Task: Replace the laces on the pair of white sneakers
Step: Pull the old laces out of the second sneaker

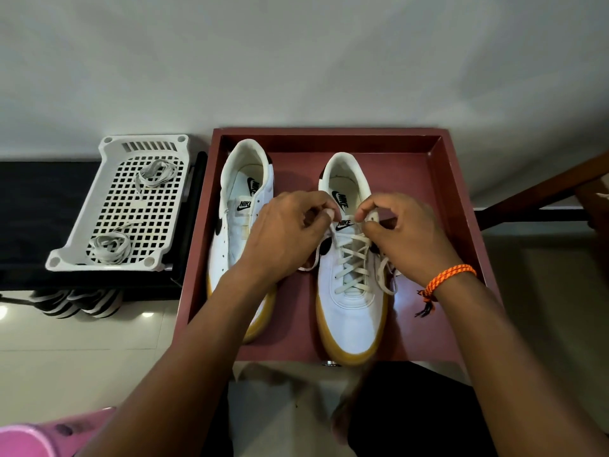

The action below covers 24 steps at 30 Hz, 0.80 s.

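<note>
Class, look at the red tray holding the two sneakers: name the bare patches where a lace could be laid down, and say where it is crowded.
Bare tray floor shows behind the right sneaker, along the right wall, and at the front between the sneakers. Crowded: the middle, where left hand and right hand pinch the lace. The left sneaker hugs the left wall.

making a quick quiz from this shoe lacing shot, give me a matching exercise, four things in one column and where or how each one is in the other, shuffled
Column A
1. right sneaker
2. left sneaker
3. spare laces
4. orange bracelet

Column B
a. lying coiled in the white basket
b. on the right wrist
c. laced, both hands at its top eyelets
d. in the red tray with no laces through its eyelets

Pairs: 1-c, 2-d, 3-a, 4-b
</note>
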{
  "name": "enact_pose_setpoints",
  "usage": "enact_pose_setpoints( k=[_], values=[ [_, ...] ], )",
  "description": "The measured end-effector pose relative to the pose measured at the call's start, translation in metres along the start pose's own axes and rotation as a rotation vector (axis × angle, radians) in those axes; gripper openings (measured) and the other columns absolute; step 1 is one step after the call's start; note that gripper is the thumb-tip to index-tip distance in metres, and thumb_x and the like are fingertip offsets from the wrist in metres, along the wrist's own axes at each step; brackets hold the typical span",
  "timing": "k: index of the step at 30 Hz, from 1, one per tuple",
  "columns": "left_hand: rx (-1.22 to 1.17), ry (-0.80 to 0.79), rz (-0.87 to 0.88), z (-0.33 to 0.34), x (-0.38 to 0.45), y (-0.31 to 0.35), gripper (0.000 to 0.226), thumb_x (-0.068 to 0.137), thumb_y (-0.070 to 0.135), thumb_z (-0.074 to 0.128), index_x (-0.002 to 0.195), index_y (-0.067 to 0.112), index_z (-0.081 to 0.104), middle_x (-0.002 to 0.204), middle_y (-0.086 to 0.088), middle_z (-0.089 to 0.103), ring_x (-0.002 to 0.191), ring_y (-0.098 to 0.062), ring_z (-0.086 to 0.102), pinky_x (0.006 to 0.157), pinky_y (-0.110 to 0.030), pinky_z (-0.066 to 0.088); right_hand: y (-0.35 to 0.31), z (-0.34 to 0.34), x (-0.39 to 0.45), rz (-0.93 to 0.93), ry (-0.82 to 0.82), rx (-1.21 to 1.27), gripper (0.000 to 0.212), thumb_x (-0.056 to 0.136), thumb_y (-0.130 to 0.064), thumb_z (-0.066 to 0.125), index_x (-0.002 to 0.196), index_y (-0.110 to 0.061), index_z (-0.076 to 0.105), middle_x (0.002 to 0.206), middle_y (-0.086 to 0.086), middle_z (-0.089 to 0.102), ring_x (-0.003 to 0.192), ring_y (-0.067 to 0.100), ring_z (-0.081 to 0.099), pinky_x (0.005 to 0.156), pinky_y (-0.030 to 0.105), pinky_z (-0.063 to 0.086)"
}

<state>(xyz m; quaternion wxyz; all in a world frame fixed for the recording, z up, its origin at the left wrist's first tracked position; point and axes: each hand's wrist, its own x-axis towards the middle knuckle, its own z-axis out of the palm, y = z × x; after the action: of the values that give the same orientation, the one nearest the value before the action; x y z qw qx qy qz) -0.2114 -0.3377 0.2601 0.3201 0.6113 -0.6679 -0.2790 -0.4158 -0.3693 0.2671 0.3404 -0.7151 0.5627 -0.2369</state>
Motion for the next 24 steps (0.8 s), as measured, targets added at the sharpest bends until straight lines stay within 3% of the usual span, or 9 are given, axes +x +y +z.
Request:
enact_pose_setpoints(
  k=[2, 4, 6, 8, 11, 19, 24],
  values=[
    [0.008, -0.042, 0.042, -0.004, 0.002, -0.004, 0.023, 0.104, 0.016, 0.060, 0.108, 0.027, 0.080, 0.066, 0.022, 0.064, 0.061, 0.000, 0.057, 0.059, -0.020, 0.040, -0.003, 0.001, -0.002, -0.001, 0.007, -0.014, 0.021, 0.089, -0.014, 0.072, 0.088, -0.035, 0.076, 0.123, -0.010, 0.066, 0.106, 0.003, 0.062, 0.082, 0.008, 0.046],
    [0.053, -0.094, 0.081, -0.005, 0.002, -0.013, 0.028, 0.098, 0.023, 0.061, 0.119, 0.033, 0.077, 0.083, 0.014, 0.065, 0.079, -0.009, 0.061, 0.076, -0.035, 0.052, -0.007, 0.006, -0.002, -0.028, 0.017, -0.080, 0.020, 0.090, -0.014, 0.073, 0.091, -0.033, 0.079, 0.150, -0.004, 0.053, 0.134, 0.011, 0.048, 0.103, 0.008, 0.034],
    [0.141, -0.165, 0.086, -0.005, 0.001, -0.020, 0.040, 0.089, 0.041, 0.067, 0.129, 0.039, 0.069, 0.100, 0.007, 0.061, 0.102, -0.017, 0.059, 0.093, -0.045, 0.051, -0.012, 0.010, -0.003, -0.078, 0.024, -0.153, 0.017, 0.092, -0.017, 0.071, 0.092, -0.032, 0.080, 0.167, -0.003, 0.036, 0.153, 0.022, 0.031, 0.119, 0.033, 0.031],
    [0.187, -0.218, 0.076, -0.005, -0.002, -0.021, 0.057, 0.082, 0.056, 0.073, 0.136, 0.042, 0.062, 0.112, 0.007, 0.057, 0.113, -0.018, 0.054, 0.101, -0.044, 0.048, -0.016, 0.014, -0.005, -0.109, -0.008, -0.226, 0.015, 0.092, -0.020, 0.069, 0.094, -0.030, 0.080, 0.173, -0.007, 0.024, 0.160, 0.023, 0.014, 0.124, 0.050, 0.025],
    [0.171, -0.221, 0.089, -0.006, -0.004, -0.018, 0.068, 0.075, 0.071, 0.074, 0.136, 0.046, 0.057, 0.117, 0.009, 0.056, 0.116, -0.017, 0.053, 0.101, -0.044, 0.049, -0.019, 0.021, -0.010, -0.098, -0.082, -0.326, 0.013, 0.092, -0.022, 0.068, 0.089, -0.031, 0.076, 0.175, -0.014, 0.012, 0.162, 0.020, 0.002, 0.121, 0.054, 0.014],
    [0.168, -0.180, 0.071, -0.004, -0.003, -0.016, 0.061, 0.072, 0.072, 0.078, 0.122, 0.043, 0.058, 0.115, 0.014, 0.059, 0.109, -0.013, 0.060, 0.096, -0.043, 0.053, -0.021, 0.017, -0.009, -0.127, -0.033, -0.325, 0.015, 0.081, -0.041, 0.062, 0.074, -0.033, 0.072, 0.156, -0.025, 0.036, 0.136, 0.018, 0.033, 0.100, 0.042, 0.024],
    [0.179, -0.191, 0.058, -0.006, -0.002, -0.015, 0.061, 0.069, 0.072, 0.078, 0.118, 0.043, 0.055, 0.115, 0.015, 0.057, 0.107, -0.011, 0.060, 0.102, -0.045, 0.051, -0.017, 0.000, -0.003, -0.043, 0.129, -0.216, 0.025, 0.073, -0.049, 0.059, 0.065, -0.028, 0.070, 0.131, -0.025, 0.050, 0.114, 0.015, 0.044, 0.091, 0.042, 0.028]
  ],
)
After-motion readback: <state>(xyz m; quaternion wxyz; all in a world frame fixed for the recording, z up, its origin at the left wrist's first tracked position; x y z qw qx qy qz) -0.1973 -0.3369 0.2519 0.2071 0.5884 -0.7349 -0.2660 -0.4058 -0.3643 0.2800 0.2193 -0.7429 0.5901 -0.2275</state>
